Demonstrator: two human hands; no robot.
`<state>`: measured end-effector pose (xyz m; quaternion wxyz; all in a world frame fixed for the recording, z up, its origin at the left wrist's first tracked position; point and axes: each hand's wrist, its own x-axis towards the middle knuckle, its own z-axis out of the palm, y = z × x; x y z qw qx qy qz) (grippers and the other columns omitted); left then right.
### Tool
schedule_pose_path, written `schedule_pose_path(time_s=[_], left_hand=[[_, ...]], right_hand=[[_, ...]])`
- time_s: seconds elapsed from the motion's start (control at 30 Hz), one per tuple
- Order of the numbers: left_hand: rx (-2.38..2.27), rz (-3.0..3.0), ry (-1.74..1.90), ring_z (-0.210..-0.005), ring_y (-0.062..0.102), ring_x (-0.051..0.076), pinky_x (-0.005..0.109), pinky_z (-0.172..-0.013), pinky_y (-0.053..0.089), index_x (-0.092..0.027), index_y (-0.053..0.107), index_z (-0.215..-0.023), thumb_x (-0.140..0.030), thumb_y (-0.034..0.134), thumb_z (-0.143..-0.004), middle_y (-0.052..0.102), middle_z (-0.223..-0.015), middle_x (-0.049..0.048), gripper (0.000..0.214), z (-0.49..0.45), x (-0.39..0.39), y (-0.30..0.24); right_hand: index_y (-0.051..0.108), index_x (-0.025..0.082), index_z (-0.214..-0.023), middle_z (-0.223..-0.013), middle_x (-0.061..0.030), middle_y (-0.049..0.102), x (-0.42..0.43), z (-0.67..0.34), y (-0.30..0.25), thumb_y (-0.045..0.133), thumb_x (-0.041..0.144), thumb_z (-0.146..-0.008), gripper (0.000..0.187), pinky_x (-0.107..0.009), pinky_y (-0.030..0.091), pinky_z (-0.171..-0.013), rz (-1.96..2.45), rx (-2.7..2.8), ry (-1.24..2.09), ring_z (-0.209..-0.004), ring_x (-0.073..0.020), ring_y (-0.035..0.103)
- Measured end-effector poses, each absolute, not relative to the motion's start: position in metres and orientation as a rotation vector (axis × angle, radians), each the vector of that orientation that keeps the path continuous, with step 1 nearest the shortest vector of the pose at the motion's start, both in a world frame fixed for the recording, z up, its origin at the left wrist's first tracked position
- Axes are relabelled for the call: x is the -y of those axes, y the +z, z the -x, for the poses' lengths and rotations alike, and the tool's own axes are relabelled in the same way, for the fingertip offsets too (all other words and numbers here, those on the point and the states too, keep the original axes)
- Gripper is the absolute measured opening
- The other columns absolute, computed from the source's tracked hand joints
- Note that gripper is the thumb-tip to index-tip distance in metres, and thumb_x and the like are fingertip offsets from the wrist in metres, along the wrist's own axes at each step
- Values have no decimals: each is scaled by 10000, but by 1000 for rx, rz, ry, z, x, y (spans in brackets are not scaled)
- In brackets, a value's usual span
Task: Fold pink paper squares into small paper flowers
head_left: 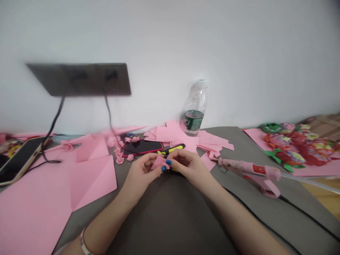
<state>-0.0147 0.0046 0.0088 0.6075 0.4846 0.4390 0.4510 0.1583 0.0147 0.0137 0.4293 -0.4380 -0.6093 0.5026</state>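
A small pink paper piece (159, 162) is pinched between both hands above the grey table (170, 212). My left hand (142, 171) curls round its left side, fingers closed on it. My right hand (190, 165) grips the right side with thumb and fingertips, nails painted blue. Just behind the hands lie black-and-yellow scissors (172, 149) and a dark phone in a red case (142, 146). Small folded pink pieces (119, 156) are scattered to the left of the phone.
Large pink sheets (53, 191) cover the left of the table, cut pink squares (186, 138) lie at the back. A pink glue gun (252, 173) with black cord rests right. A plastic bottle (196, 108) stands by the wall; paper flowers (297, 145) far right; another phone (18, 159) far left.
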Motion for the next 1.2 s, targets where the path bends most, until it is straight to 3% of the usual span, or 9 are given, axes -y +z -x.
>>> schedule_pose_path(time_s=[0.3, 0.47, 0.7, 0.97, 1.2], left_hand=[[-975, -1059, 1022, -815, 701, 179, 258, -741, 553, -149, 766, -969, -356, 753, -777, 777, -900, 97, 283, 16, -3, 8], [-989, -1017, 1027, -763, 708, 164, 244, -712, 561, -146, 780, -924, -354, 767, -763, 782, -840, 91, 263, 17, -4, 6], [-987, -1000, 1046, -801, 736, 190, 241, -686, 572, -144, 772, -963, -373, 762, -769, 789, -876, 101, 300, 17, -4, 5], [-1012, -980, 1050, -809, 741, 205, 239, -657, 578, -152, 782, -902, -342, 790, -741, 791, -868, 101, 249, 17, -4, 8], [-982, -933, 1045, -816, 741, 224, 241, -618, 573, -150, 780, -881, -390, 805, -708, 783, -862, 106, 297, 15, -3, 9]], right_hand=[[612, 173, -724, -707, -19, 612, -18, -162, 11, 657, 428, -786, 266, -269, 432, -593, 1100, 1490, 1201, -631, -138, 538], [620, 173, -731, -727, -32, 643, -16, -161, 13, 648, 407, -805, 247, -280, 453, -618, 1090, 1529, 1214, -659, -152, 572], [562, 181, -736, -661, 8, 558, -12, -155, 11, 600, 371, -842, 221, -256, 373, -568, 1132, 1549, 1100, -606, -129, 497], [556, 184, -725, -677, -3, 548, -13, -158, 14, 528, 439, -908, 316, -256, 401, -577, 1049, 1588, 1076, -625, -135, 501], [568, 181, -771, -699, -3, 561, -12, -158, 15, 585, 421, -874, 262, -251, 394, -569, 1070, 1604, 1117, -629, -130, 505]])
